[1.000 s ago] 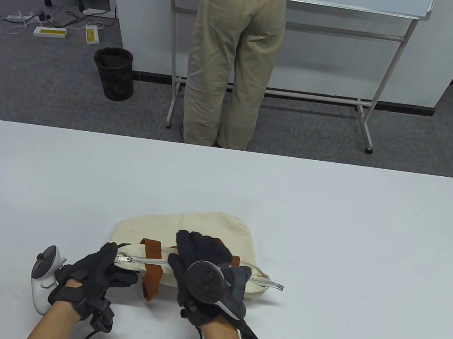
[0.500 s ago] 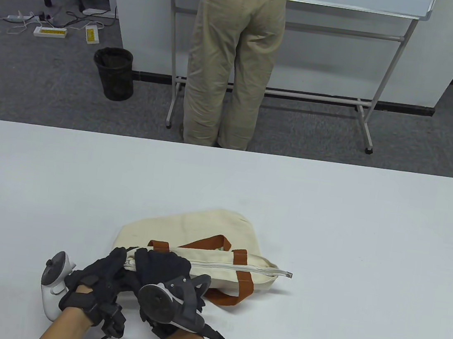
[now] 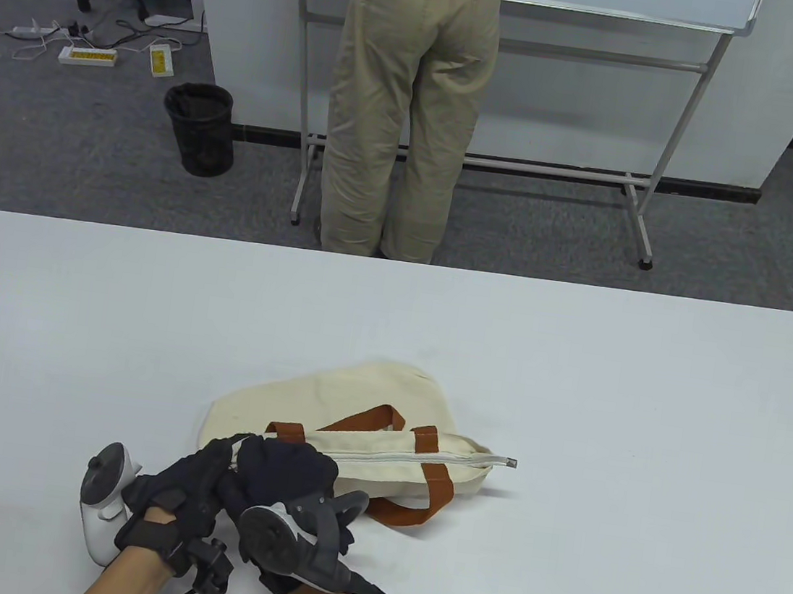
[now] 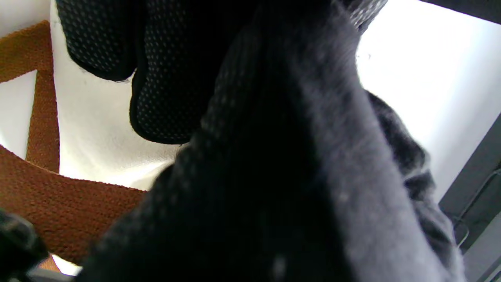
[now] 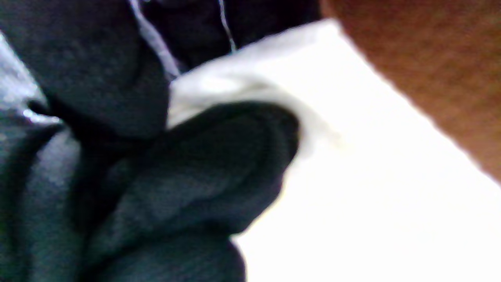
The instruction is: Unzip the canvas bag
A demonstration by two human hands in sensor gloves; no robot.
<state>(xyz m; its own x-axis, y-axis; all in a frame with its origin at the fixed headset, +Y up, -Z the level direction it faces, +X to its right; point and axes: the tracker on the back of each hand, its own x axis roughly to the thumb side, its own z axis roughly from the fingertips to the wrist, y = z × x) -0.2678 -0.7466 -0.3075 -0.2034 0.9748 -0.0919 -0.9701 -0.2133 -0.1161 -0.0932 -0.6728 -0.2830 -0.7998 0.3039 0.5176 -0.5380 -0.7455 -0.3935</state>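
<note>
The white table (image 3: 575,379) fills the lower half of the table view, and beyond its far edge, at 12 o'clock, a person in khaki trousers (image 3: 407,101) stands facing a whiteboard on a metal stand (image 3: 674,129). A black waste bin (image 3: 200,129) sits on the carpet toward 11 o'clock.

The canvas bag (image 3: 345,407) lies on its side on the table near the front edge, at about 6 o'clock in the view. Its zipper (image 3: 419,459) runs along the near edge of the bag, the tape end poking out toward 3 o'clock. The teeth along the visible stretch look closed. Two brown handles (image 3: 432,495) loop off the bag, one over the cloth, one onto the table.

Both gloved hands meet at the bag's 9 o'clock end. The right hand (image 3: 285,476) is curled closed over that corner; in the right wrist view its fingers (image 5: 219,168) pinch a fold of pale cloth. Whether they hold the zipper pull cannot be told. The left hand (image 3: 189,488) sits pressed just beside the right at 8 o'clock, fingers bent against the bag's end; in the left wrist view its fingertips (image 4: 164,90) rest on white canvas next to a brown strap, though a firm grip cannot be confirmed.
</note>
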